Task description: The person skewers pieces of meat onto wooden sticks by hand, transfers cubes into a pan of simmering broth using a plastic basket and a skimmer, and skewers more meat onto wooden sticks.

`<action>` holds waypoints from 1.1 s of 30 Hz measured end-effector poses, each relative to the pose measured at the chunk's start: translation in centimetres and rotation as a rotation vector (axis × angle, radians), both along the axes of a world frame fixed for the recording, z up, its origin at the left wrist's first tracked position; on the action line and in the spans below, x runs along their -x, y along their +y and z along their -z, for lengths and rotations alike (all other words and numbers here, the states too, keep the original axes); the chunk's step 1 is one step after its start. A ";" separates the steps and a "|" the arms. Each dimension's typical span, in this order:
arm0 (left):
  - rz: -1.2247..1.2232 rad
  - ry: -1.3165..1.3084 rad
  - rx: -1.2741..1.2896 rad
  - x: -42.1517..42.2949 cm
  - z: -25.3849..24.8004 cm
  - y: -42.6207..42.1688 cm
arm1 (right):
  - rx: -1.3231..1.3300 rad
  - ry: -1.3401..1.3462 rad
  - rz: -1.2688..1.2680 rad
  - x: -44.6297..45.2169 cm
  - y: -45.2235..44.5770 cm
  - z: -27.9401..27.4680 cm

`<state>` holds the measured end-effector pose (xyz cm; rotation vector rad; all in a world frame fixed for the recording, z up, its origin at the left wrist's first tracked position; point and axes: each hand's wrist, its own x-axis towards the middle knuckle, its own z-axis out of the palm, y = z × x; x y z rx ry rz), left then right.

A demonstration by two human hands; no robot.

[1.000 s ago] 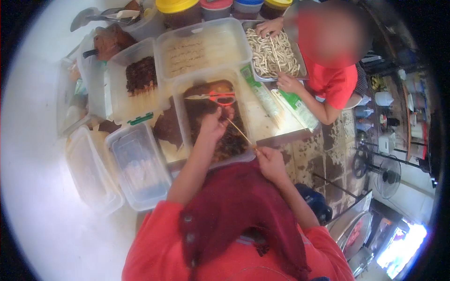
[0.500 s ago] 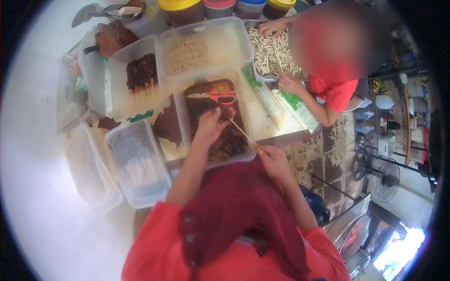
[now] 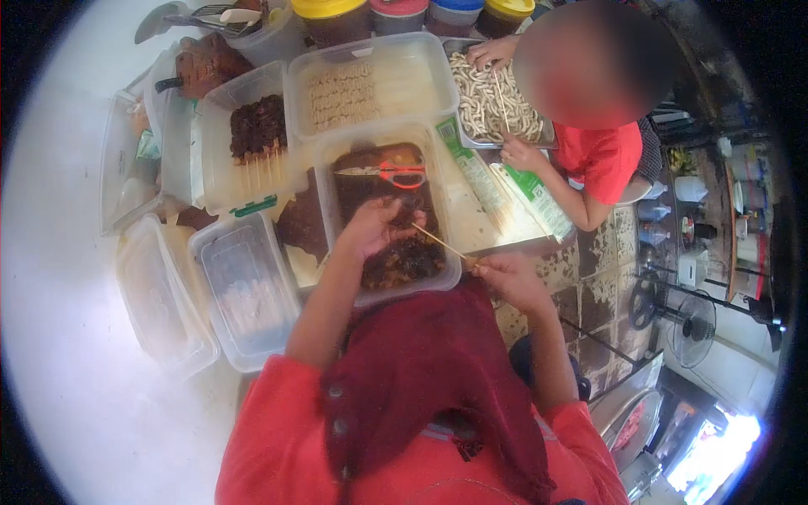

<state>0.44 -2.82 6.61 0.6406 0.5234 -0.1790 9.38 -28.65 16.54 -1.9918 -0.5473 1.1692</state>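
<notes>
My right hand [image 3: 509, 279] pinches the outer end of a thin wooden skewer [image 3: 441, 241]. The skewer slants up to the left, and its far end meets a dark piece of food [image 3: 409, 212] in the closed fingers of my left hand [image 3: 375, 227]. My fingers partly hide that piece. Both hands are over or beside a clear plastic tub [image 3: 326, 189] holding dark, wet pieces in brown liquid. Across the tub's far part lie red-handled scissors [image 3: 402, 173].
Filled skewers [image 3: 261, 139] lie in a tub at left; a tub with pale skewered pieces [image 3: 341, 93] stands behind. Packs of skewers [image 3: 475, 177] lie at right. A co-worker [image 3: 598, 160] holds a skewer over a metal tray of pale strips [image 3: 492, 101]. Lidded buckets [image 3: 332, 21] stand at the back.
My right hand has moved slightly right, with the skewer still held. My left hand has shifted slightly down and left. The scissors stay in place.
</notes>
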 end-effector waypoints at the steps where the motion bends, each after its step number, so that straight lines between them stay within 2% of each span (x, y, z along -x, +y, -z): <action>1: 0.003 0.002 0.033 0.1 0.2 0.0 | -0.013 0.032 0.068 0.6 0.0 0.1; 4: -0.046 0.008 0.058 0.2 0.4 -0.5 | -0.012 0.072 0.153 2.3 0.1 2.1; 7: -0.150 0.004 0.168 -0.3 -0.5 -0.5 | -0.119 0.053 0.157 2.9 -0.4 2.9; 13: -0.104 0.045 0.028 -1.9 0.1 -0.2 | -0.171 0.093 0.231 2.6 -0.8 1.6; 16: -0.167 0.021 0.083 -2.4 0.4 -0.4 | -0.110 0.100 0.274 2.5 -0.7 0.7; 19: -0.257 -0.030 0.093 -2.7 1.4 -1.0 | -0.172 -0.008 0.347 3.4 -0.5 2.2; 22: -0.382 0.006 0.114 -3.1 1.8 -1.7 | -0.199 0.071 0.451 4.3 -0.3 3.2; 25: -0.451 -0.009 0.024 -3.1 1.1 -2.5 | -0.225 0.033 0.455 4.9 -0.2 3.5; 28: -0.503 0.040 -0.005 -3.5 0.4 -2.9 | -0.172 -0.104 0.349 4.6 -0.2 2.8; 31: -0.495 -0.095 0.099 -3.8 -0.1 -2.8 | -0.139 -0.084 0.297 4.1 -0.6 3.0; 33: -0.406 -0.089 -0.036 -3.6 -0.2 -2.8 | -0.191 -0.060 0.318 3.7 -0.7 2.9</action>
